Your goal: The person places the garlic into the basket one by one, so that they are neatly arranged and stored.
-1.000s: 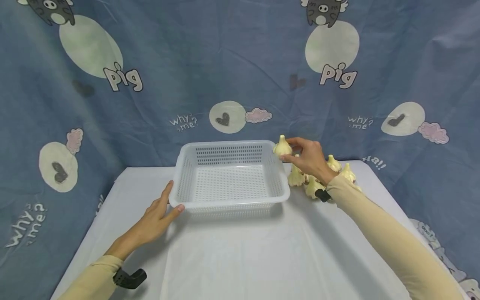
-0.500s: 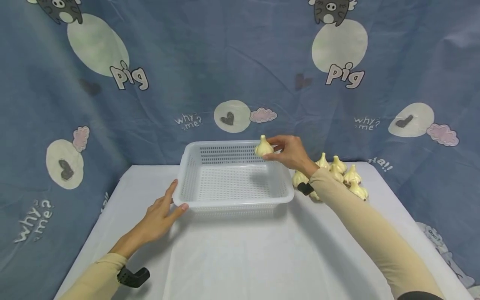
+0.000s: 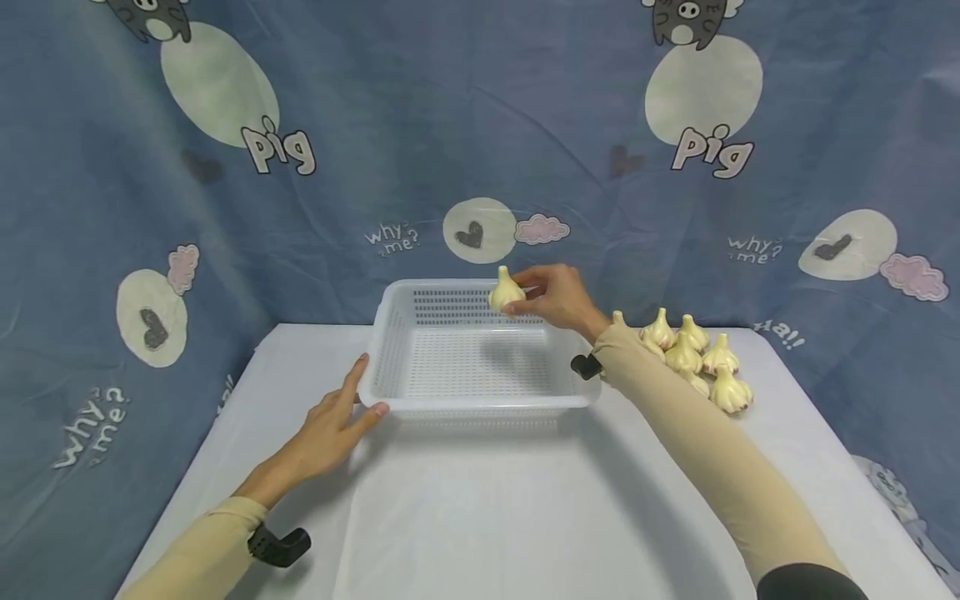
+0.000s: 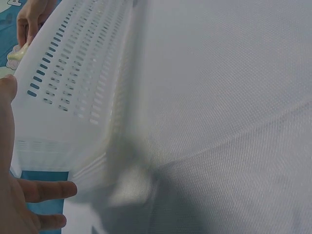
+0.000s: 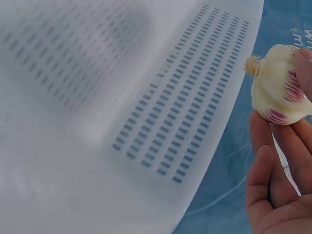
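A garlic bulb [image 3: 506, 292], stem up, is pinched between the thumb and fingers of my right hand [image 3: 558, 298] above the back part of a white plastic basket [image 3: 480, 406]. Purple streaks and a dry root tuft show on the garlic bulb [image 5: 275, 85] in the right wrist view. My left hand [image 3: 322, 437] is at the basket's front left corner, its thumb at the rim and its fingers extended along the side. In the left wrist view its fingers [image 4: 48, 190] look straight and spread beside the basket [image 4: 44, 112]. No garlic shows inside the basket.
Several garlic bulbs [image 3: 682, 357] lie grouped on the white-covered table [image 3: 495, 508] right of the basket, partly behind my right forearm. A blue printed cloth [image 3: 420, 100] hangs close behind the table's back edge.
My right hand has carried the garlic bulb leftward from the basket's right rim to over its back part, uncovering more of the pile. The left hand keeps its place; the whole view shifts slightly.
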Demonstrator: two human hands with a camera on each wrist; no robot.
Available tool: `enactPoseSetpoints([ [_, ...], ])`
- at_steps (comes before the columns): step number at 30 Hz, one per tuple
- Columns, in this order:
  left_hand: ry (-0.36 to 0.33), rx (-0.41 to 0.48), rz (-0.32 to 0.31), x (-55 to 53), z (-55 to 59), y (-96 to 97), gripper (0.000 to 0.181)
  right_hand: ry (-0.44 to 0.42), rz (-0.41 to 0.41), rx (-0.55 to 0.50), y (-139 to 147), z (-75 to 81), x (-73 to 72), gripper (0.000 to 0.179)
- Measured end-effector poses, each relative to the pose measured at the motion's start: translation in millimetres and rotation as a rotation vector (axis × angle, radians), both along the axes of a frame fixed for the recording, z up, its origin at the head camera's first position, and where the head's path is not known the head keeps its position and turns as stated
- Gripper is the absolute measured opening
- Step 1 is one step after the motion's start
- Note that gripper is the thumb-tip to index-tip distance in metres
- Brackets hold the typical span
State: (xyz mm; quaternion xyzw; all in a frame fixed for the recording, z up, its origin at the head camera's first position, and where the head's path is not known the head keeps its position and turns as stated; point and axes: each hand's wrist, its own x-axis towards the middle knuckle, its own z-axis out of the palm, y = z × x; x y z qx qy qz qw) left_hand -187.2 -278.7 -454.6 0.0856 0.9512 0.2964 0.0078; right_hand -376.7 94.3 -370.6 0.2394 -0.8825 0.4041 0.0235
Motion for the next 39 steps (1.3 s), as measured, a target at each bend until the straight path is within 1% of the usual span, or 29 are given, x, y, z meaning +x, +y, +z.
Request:
enactPoseSetpoints([
  [5,0.001,-0.016,0.002,0.3,0.3,-0.4,0.085,-0.032,0.020,-0.006,-14,-0.4,-4.0,0.054],
  [12,-0.010,-0.010,0.012,1.3,-1.5,-0.2,0.085,-0.041,0.026,0.005,-30,-7.0,-7.6,0.050],
  [24,0.001,-0.020,0.016,1.9,-1.0,1.4,0.085,-0.112,0.049,-0.062,-59,-15.6,-11.3,0.049],
  [32,-0.013,-0.010,0.025,1.2,-2.5,1.0,0.085,-0.140,0.055,-0.067,-80,-25.2,-12.1,0.046],
  [35,-0.016,-0.010,0.027,2.0,-2.3,0.8,0.085,-0.143,0.064,-0.059,-87,-27.8,-12.0,0.045],
  [39,-0.030,-0.007,0.037,3.6,-2.0,0.5,0.085,-0.112,0.080,-0.031,-96,-31.6,-15.0,0.045],
])
